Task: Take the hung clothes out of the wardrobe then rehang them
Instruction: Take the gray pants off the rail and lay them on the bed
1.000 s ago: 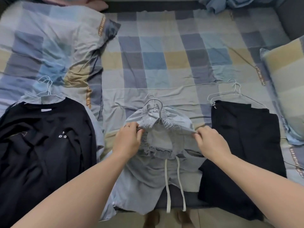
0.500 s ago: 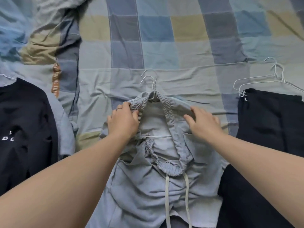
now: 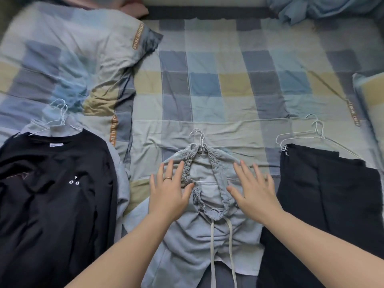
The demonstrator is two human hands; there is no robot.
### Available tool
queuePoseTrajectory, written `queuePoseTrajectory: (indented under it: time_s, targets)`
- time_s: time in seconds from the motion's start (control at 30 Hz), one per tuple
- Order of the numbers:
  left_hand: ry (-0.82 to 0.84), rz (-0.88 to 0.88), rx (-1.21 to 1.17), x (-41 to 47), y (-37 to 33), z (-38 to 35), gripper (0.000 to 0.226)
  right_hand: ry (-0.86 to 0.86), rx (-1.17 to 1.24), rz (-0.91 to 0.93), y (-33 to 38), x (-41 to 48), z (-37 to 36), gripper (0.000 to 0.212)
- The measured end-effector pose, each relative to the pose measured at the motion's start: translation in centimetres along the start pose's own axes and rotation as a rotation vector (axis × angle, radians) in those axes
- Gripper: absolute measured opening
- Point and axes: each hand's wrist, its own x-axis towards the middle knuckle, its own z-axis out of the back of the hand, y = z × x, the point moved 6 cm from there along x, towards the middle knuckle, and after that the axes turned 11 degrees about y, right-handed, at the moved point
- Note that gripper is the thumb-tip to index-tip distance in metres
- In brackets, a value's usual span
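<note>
Lying flat on grey shorts (image 3: pixel 207 242), left hand (image 3: pixel 168 196), right hand (image 3: pixel 253 194), black trousers (image 3: pixel 324 194) just beside.

Bedsheet (image 3: pixel 228 84): blue, grey, yellow checks; shorts (image 3: pixel 199 235): light grey-blue; sweatshirt (image 3: pixel 52 204) and trousers (image 3: pixel 332 204): black; hangers (image 3: pixel 198 140): white

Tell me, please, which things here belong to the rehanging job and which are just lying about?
Job: pale grey drawstring shorts, black long-sleeved top, black trousers, each with white wire hangers.
Lying about: rumpled checked quilt on the left, checked pillow at the right edge, crumpled blue cloth.
</note>
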Motion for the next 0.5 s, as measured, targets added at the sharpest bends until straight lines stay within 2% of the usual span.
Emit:
queuePoseTrajectory:
  time_s: [0.1,0.3,0.5]
  targets:
    - [0.021,-0.013,0.009,-5.2,-0.7,3.6,0.070,-0.010,-0.066,0.026,1.7,-5.3,2.5,0.085]
    - [0.022,0.008,-0.083,-15.5,-0.9,9.7,0.072,-0.062,-0.138,0.088,5.9,-15.5,7.0,0.078]
    - [-0.073,0.035,-0.122,-24.2,-0.2,15.1,0.072,-0.120,-0.269,0.191,10.8,-22.9,10.0,0.084]
